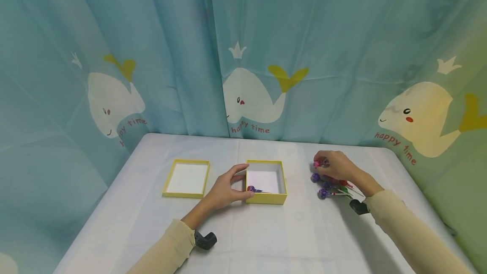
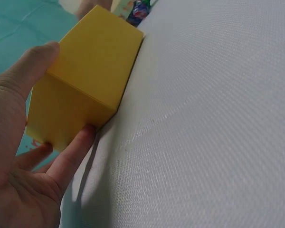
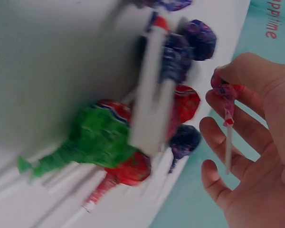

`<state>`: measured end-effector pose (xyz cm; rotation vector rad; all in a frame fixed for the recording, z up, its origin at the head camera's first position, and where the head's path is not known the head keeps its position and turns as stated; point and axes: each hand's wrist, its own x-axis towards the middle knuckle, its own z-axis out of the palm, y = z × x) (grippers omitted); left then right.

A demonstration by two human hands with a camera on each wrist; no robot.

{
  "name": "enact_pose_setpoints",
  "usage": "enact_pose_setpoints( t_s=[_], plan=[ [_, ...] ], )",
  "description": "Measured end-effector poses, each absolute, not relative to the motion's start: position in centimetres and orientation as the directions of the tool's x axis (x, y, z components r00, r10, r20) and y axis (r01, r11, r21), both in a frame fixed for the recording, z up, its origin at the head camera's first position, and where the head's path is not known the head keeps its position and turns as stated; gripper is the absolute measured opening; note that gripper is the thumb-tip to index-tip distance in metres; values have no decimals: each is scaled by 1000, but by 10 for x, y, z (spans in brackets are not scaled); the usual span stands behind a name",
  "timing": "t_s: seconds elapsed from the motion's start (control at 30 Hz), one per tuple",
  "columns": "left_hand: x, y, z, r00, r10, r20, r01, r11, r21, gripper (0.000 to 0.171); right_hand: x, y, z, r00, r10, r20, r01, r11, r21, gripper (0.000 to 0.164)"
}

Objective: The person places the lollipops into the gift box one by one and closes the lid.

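My left hand (image 1: 226,188) holds the open yellow box (image 1: 267,198) at its left side. In the left wrist view the thumb presses one wall of the yellow box (image 2: 92,52) and fingertips touch the adjoining wall. Inside, a lollipop (image 1: 253,188) with a dark and red wrapper lies along the front. My right hand (image 1: 336,166) is over the lollipop pile at the right. Its thumb and forefinger pinch a pink-wrapped lollipop (image 3: 226,97) by the head, white stick pointing down in the right wrist view. Below lie several lollipops, among them a green one (image 3: 97,137) and purple ones (image 1: 323,193).
A shallow yellow-edged box lid (image 1: 186,179), white inside, lies left of the box. White cloth (image 1: 266,240) covers the table. Behind it hangs a blue curtain (image 1: 182,54) with whale prints. Each wrist carries a black camera (image 1: 205,240).
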<state>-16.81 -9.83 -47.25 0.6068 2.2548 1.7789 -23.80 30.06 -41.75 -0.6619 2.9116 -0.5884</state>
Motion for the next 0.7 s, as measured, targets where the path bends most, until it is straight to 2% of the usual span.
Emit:
enact_pose_setpoints(
  t_s=[0.43,0.7],
  plan=[
    [-168,-100,-473,-896,438,73,168,181,969,88,-235,291,-384,-841,-538,58,-502,735,-457,20],
    [-167,-99,-472,-898,433,77,169,178,970,87,-232,276,-360,-811,-578,90,-542,686,-486,26]
  ],
)
